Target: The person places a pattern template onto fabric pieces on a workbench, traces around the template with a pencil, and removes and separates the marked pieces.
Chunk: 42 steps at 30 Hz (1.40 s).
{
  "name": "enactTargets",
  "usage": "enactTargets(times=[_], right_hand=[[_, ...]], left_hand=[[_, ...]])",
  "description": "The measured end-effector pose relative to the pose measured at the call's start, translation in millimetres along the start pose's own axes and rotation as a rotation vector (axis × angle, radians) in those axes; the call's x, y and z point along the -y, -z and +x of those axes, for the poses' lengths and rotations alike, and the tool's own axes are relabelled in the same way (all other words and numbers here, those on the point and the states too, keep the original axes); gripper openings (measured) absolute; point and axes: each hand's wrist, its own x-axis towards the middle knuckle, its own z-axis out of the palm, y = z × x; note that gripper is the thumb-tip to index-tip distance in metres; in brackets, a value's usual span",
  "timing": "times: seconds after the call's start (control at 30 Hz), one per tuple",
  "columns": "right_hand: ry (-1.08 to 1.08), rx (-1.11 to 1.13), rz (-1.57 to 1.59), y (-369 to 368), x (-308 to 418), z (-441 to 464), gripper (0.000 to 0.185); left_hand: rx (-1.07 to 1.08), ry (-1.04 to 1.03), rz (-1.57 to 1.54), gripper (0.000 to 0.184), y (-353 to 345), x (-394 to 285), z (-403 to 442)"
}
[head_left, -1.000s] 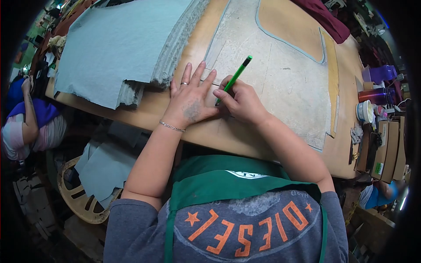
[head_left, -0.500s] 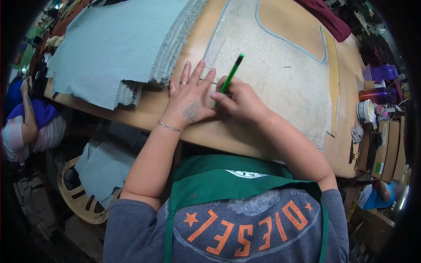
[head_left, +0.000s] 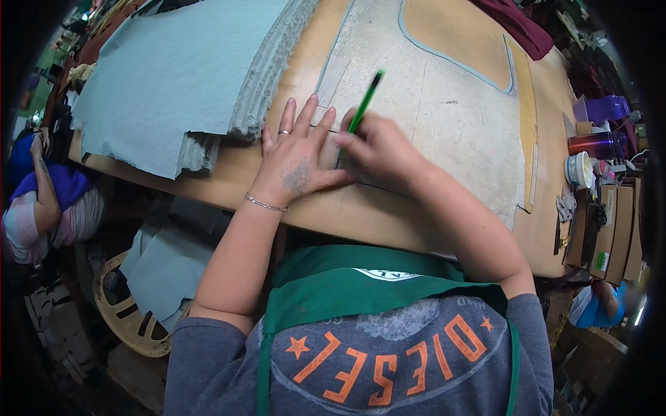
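Note:
My right hand (head_left: 381, 149) is closed around a green pencil (head_left: 365, 104), whose dark upper end leans up and to the right; its lower tip is hidden by my fingers. Flat beside it lies my left hand (head_left: 295, 156), fingers spread, a ring on one of them, pressing on the lower left part of a pale grey sheet (head_left: 458, 145). The sheet has thin dark lines on it and a blue-edged cutout at its top. To the left of my hands rests a thick stack of light blue material (head_left: 187, 66) with rough grey edges.
A wooden table (head_left: 333, 215) carries the sheet and stack. Maroon cloth (head_left: 517, 28) lies at the upper right. At the right edge are a purple container (head_left: 607, 109), a white tub (head_left: 578, 170) and cardboard boxes (head_left: 614, 229). A beige chair (head_left: 132, 326) holds blue pieces. Other people are at both sides.
The pencil has moved slightly left and its upper end has tipped more upright. Both hands have shifted a little in view, with my left hand still spread flat.

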Motion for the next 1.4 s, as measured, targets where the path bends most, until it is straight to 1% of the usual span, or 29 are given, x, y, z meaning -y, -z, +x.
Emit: enactTargets(times=[0.03,0.13,0.17,0.27,0.3,0.4,0.43,0.47,0.5,0.53,0.6,0.63,0.67,0.73,0.83,0.93,1.03,1.13,1.23,1.33,1.4], right_hand=[[0.171,0.072,-0.035,-1,2,-3,0.031],[-0.009,-0.050,0.106,6,-5,9,0.016],[-0.043,-0.120,0.111,15,-5,13,0.016],[-0.061,-0.065,0.147,15,-4,13,0.016],[-0.001,-0.127,0.225,13,-11,12,0.024],[0.042,-0.300,0.347,34,-25,2,0.020],[-0.024,-0.366,0.459,45,-28,-9,0.015],[-0.134,-0.432,0.584,56,-30,-20,0.013],[-0.211,-0.473,0.679,69,-44,-33,0.011],[-0.201,-0.582,0.619,78,-52,-46,0.011],[-0.279,-0.705,0.701,99,-65,-78,0.015],[-0.305,-0.788,0.734,108,-69,-92,0.015],[-0.328,-0.876,0.779,114,-69,-104,0.016],[-0.233,-0.856,0.860,127,-90,-130,0.019],[-0.235,-0.971,1.044,127,-112,-145,0.025],[-0.174,-0.953,1.231,132,-114,-148,0.028],[-0.147,-0.910,1.278,133,-116,-149,0.030],[-0.103,-0.864,1.310,134,-121,-151,0.031],[-0.119,-0.880,1.298,133,-121,-151,0.031],[-0.124,-0.887,1.315,133,-124,-152,0.032],[-0.117,-0.880,1.311,133,-122,-152,0.032]], left_hand=[[-0.003,-0.008,0.018,0.098,-1,1,1],[0.022,0.007,-0.021,0.098,4,-3,0],[0.043,0.017,-0.028,0.100,4,-3,1],[0.050,0.016,-0.018,0.099,6,-3,0],[0.051,0.014,-0.023,0.099,6,-3,1],[0.053,0.008,-0.036,0.100,5,-3,-1],[0.051,0.009,-0.033,0.100,5,-3,-1],[0.047,0.011,-0.028,0.100,6,-3,-1],[0.021,-0.001,-0.029,0.093,6,-4,-2],[-0.010,-0.054,-0.056,0.089,8,-4,-4],[-0.058,-0.164,-0.110,0.081,10,-5,-11],[-0.067,-0.229,-0.128,0.066,14,-12,-16],[-0.060,-0.309,-0.148,0.063,11,-18,-22],[-0.038,-0.466,-0.192,0.058,3,-34,-29],[0.109,-0.603,-0.270,0.053,7,-77,-21],[0.116,-0.620,-0.238,0.054,-1,-91,-9],[0.108,-0.574,-0.201,0.058,-4,-95,7],[0.058,-0.448,-0.101,0.063,-10,-85,40],[0.048,-0.283,-0.041,0.066,-14,-72,75],[0.019,-0.190,0.002,0.067,-17,-64,94],[0.011,-0.176,-0.012,0.068,-19,-65,95]])
